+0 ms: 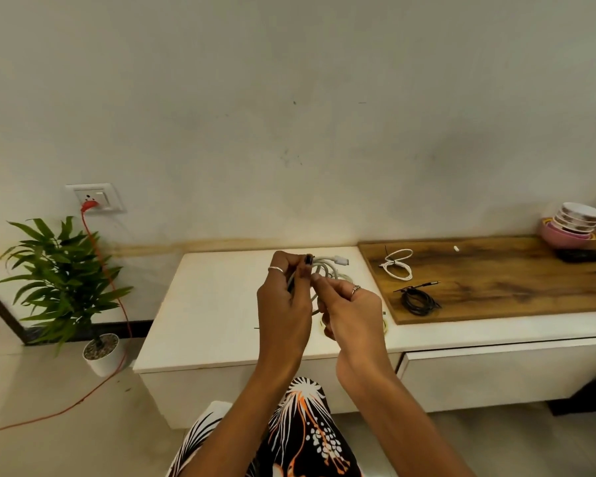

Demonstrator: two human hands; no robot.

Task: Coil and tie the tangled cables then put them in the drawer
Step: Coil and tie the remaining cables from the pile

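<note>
Both hands [319, 297] pinch white cable [327, 270], plug [340, 259] pointing right

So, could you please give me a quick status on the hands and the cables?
Left hand and right hand both gripping white cable, held above cabinet. White coil and black coil tied, on board. Nothing in the way.

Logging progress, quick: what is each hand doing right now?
Left hand: grips the white cable coil.
Right hand: fingers curled, pinching the same cable.
</note>
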